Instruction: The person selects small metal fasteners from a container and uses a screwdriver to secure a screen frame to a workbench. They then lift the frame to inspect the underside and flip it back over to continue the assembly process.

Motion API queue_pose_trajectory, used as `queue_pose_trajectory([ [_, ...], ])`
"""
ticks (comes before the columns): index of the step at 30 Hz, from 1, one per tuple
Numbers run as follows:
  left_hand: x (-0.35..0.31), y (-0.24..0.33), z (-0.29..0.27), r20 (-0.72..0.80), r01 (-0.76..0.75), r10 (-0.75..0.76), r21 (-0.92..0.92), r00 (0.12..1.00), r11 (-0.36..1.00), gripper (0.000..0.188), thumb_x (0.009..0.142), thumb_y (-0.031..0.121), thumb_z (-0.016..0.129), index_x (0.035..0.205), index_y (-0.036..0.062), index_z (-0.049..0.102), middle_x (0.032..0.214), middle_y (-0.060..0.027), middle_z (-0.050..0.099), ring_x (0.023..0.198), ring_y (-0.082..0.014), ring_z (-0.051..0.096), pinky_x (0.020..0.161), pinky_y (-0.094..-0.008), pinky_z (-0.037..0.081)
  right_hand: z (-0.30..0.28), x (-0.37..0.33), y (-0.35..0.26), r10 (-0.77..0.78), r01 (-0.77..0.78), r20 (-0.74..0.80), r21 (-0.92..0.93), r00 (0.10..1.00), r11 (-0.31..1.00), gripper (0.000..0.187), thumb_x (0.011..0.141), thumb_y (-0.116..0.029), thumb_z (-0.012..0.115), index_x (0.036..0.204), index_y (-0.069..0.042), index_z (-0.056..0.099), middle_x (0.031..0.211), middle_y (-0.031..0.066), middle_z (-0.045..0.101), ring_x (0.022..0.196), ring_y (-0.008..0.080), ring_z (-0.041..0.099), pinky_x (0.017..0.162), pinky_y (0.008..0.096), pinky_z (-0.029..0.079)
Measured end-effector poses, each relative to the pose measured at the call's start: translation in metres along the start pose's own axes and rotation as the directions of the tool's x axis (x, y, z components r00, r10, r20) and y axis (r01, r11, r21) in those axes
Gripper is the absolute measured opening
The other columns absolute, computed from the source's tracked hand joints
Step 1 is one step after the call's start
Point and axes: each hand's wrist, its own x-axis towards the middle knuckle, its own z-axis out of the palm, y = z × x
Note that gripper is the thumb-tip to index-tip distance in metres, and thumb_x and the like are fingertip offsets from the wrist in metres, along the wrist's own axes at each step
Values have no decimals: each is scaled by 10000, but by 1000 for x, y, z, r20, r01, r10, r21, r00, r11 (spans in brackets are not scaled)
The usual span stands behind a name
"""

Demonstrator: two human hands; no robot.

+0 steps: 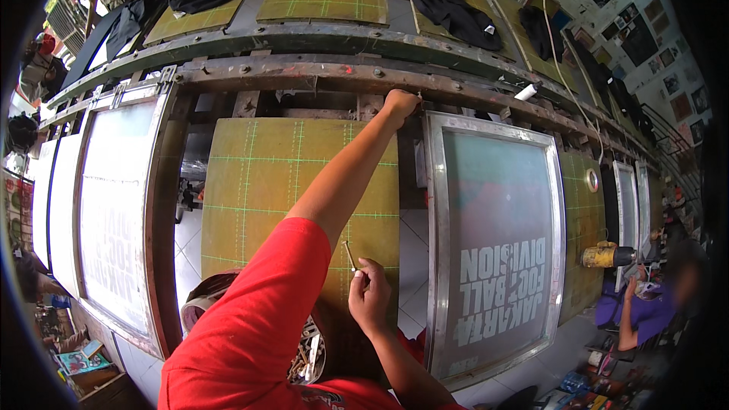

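Note:
My left arm, in a red sleeve, stretches up over a yellow-brown printing board [266, 182] with green grid lines. At the brown metal rail [304, 76] behind the board, my left hand [399, 108] is closed with its fingertips against a small part that I cannot make out. Lower down, above the board's near right part, my right hand [370, 296] pinches a long thin bolt [348, 253] between thumb and fingers. The bolt points up and slightly left. Just right of my left hand begins the silver frame of a printing screen [497, 220] with block lettering.
On the left stands another framed screen [114, 205]. Under my left arm is a bucket [313, 361] of metal parts. Dark garments [456, 7] lie on boards beyond the rails. A yellow heat gun [607, 255] and a person in purple [638, 311] are at right.

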Motion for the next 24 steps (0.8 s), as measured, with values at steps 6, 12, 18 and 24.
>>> queue_pose_trajectory([
  [6,-11,8,0,-10,20,-20,26,1000,999,184,801,146,677,659,41,626,607,-21,559,492,-115,464,432,-287,323,0,1,-1,-20,20,-6,-29,1000,999,214,854,0,516,1064,-1,551,804,118,587,639,218,592,561,297,467],
  [12,-9,6,-2,-5,20,-20,-4,1000,1000,205,806,158,677,640,56,614,589,-11,538,480,-110,447,414,-291,305,-1,2,-4,-20,20,1,-25,1000,999,205,859,-9,513,1060,-4,552,827,126,593,654,231,600,569,307,470],
  [18,-9,6,0,-2,10,-10,11,1000,1000,209,805,150,676,631,54,612,587,-15,535,482,-111,438,413,-292,305,2,2,0,-34,34,-15,-21,999,999,234,850,-30,528,1081,-4,553,820,137,590,639,247,577,592,328,474],
  [24,-7,6,0,-14,27,-27,19,1000,999,188,800,145,679,652,42,627,603,-23,546,494,-119,453,427,-286,317,0,2,0,-39,38,-7,-29,999,999,209,851,1,519,1058,-12,546,871,135,601,682,245,612,577,321,479],
])
